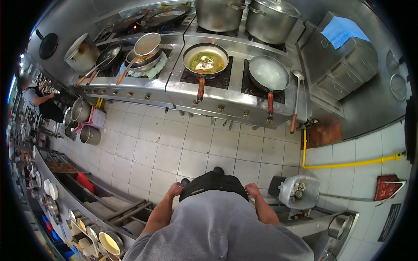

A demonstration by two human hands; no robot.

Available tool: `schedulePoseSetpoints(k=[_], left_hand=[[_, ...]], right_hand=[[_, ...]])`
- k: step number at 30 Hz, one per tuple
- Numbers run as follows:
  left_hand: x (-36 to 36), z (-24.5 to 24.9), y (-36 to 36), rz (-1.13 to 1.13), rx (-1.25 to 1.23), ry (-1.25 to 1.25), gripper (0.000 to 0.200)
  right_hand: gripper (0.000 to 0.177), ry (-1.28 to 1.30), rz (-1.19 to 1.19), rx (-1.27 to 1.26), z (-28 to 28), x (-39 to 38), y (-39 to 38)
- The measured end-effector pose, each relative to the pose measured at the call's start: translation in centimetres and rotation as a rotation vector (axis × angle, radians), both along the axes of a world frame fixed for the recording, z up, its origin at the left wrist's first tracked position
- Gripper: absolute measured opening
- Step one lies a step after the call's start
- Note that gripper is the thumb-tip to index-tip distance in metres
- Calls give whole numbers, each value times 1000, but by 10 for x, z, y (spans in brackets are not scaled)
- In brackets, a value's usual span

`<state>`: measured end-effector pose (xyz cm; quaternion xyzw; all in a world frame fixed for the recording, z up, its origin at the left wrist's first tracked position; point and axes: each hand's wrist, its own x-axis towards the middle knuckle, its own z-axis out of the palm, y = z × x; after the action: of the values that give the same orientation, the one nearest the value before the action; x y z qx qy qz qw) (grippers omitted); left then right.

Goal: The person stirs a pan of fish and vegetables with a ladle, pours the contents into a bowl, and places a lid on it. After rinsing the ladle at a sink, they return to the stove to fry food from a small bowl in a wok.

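Observation:
My left hand [175, 189] hangs beside my left hip with its fingers curled; whether anything is in it is too small to tell. On the other side of the black apron [214, 184], my right hand [252, 190] hangs with fingers curled in the same way. Neither hand touches the stove [209, 98]. On its front burners sit a pan [205, 61] with green liquid and a pale piece in it, and a second pan [268, 73] with cloudy liquid. Both wooden handles point toward me. A long ladle [298, 98] lies at the stove's right end.
Large pots [272, 21] stand behind the pans. Left are a strainer [147, 44] over a bowl and more pans. A person [41, 102] stands far left. A lined bin [299, 192] is by my right side, and a counter with dishes [111, 242] runs along the left.

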<state>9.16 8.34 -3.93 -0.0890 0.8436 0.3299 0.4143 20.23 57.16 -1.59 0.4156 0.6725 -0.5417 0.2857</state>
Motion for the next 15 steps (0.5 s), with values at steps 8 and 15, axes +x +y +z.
schedulePoseSetpoints(k=[8, 15], left_hand=[[-12, 20, 29, -30, -25, 45, 36], [-5, 22, 42, 5, -34, 76, 35]], right_hand=[[16, 3, 18, 9, -9, 0, 24], [17, -24, 27, 26, -16, -4, 43]])
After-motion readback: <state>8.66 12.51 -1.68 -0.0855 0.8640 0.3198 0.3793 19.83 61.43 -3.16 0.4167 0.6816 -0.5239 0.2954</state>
